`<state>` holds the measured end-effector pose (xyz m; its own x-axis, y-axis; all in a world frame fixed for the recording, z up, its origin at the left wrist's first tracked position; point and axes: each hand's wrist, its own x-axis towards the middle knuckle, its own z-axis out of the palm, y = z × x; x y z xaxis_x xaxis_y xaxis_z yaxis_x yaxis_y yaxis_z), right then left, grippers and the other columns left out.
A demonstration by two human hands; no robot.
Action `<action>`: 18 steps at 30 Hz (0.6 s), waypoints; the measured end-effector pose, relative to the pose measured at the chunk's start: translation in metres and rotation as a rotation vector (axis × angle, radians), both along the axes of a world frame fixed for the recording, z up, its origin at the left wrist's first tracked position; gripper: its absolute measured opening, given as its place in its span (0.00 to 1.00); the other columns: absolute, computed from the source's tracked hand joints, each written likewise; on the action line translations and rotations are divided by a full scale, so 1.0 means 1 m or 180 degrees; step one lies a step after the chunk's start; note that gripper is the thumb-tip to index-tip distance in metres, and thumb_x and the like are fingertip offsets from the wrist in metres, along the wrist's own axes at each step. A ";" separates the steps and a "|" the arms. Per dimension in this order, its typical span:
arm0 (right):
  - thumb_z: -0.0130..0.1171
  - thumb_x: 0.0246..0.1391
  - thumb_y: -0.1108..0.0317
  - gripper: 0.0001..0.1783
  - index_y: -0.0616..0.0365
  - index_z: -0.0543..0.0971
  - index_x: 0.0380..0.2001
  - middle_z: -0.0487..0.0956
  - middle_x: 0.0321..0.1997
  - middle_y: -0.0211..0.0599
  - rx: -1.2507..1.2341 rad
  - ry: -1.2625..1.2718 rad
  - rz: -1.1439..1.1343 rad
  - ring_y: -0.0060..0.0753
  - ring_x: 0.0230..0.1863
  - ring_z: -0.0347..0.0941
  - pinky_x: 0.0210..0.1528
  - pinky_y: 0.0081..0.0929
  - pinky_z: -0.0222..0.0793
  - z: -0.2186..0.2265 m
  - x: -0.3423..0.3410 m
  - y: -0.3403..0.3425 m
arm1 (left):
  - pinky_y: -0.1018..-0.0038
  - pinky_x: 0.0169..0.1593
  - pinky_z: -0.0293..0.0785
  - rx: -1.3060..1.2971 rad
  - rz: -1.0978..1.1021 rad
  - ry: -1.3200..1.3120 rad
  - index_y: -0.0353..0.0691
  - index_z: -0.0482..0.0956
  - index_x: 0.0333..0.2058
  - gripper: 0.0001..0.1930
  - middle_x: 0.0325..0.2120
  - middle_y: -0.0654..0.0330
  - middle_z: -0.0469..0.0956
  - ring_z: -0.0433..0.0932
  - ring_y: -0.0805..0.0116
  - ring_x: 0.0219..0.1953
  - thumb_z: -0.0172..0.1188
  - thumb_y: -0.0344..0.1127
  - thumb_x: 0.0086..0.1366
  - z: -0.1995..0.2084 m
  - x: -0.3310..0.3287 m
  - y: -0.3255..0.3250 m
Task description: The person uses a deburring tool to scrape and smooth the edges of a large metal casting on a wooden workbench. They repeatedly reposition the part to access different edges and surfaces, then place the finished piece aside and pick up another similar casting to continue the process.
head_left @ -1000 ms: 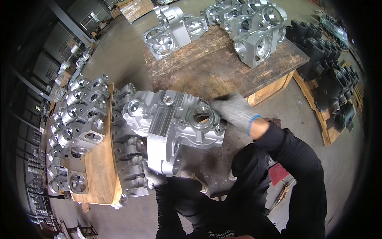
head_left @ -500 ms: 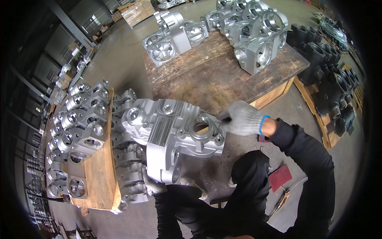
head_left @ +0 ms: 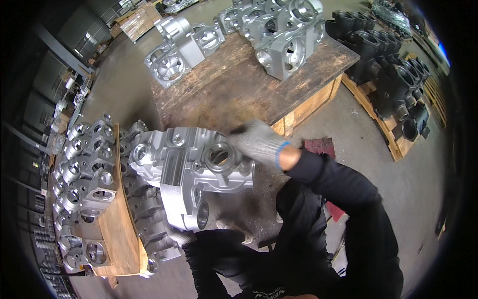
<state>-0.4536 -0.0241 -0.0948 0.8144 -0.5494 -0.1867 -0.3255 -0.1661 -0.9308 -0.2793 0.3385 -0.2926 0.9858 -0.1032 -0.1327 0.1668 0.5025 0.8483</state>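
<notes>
A large silver metal casting, with ribs, bored holes and a round ringed opening, is tilted in front of me. My left hand, in a pale glove, grips its lower left edge, with most of the fingers hidden behind the metal. By the upper right of the ringed opening is my right hand, in a grey glove with a blue cuff. Its fingers are curled closed and blurred at the tips; whatever they may hold is too smeared to make out.
Ahead stands a wooden-topped crate bearing more silver castings. Rows of castings fill the left side around a wooden board. Black parts sit on a pallet at right. A dark red sheet lies on the floor.
The whole view has shifted, carrying the casting and crate leftward in the picture. Relative to the casting, my right hand has come slightly closer to the ringed opening. My left hand keeps its place.
</notes>
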 end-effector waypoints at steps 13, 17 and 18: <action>0.65 0.62 0.63 0.32 0.66 0.72 0.66 0.78 0.32 0.30 0.1451 -0.0441 -0.0187 0.19 0.30 0.73 0.35 0.22 0.70 -0.043 -0.051 -0.041 | 0.59 0.63 0.73 -0.0013 0.0165 -0.0118 0.33 0.74 0.60 0.27 0.56 0.53 0.78 0.78 0.56 0.57 0.49 0.48 0.73 -0.004 0.006 0.003; 0.58 0.68 0.60 0.25 0.65 0.76 0.62 0.68 0.23 0.26 0.2070 -0.0580 -0.0218 0.19 0.24 0.67 0.27 0.23 0.65 -0.045 -0.063 -0.029 | 0.58 0.59 0.76 0.0002 0.0131 -0.0133 0.31 0.76 0.57 0.26 0.52 0.53 0.80 0.80 0.56 0.54 0.49 0.49 0.74 -0.002 0.005 0.002; 0.54 0.68 0.67 0.14 0.62 0.81 0.51 0.69 0.25 0.26 0.1902 -0.0361 -0.0096 0.20 0.23 0.67 0.24 0.23 0.64 -0.044 -0.064 -0.028 | 0.58 0.59 0.76 -0.0047 0.0033 -0.0163 0.32 0.75 0.58 0.26 0.52 0.53 0.80 0.80 0.56 0.54 0.48 0.49 0.74 -0.003 0.005 0.003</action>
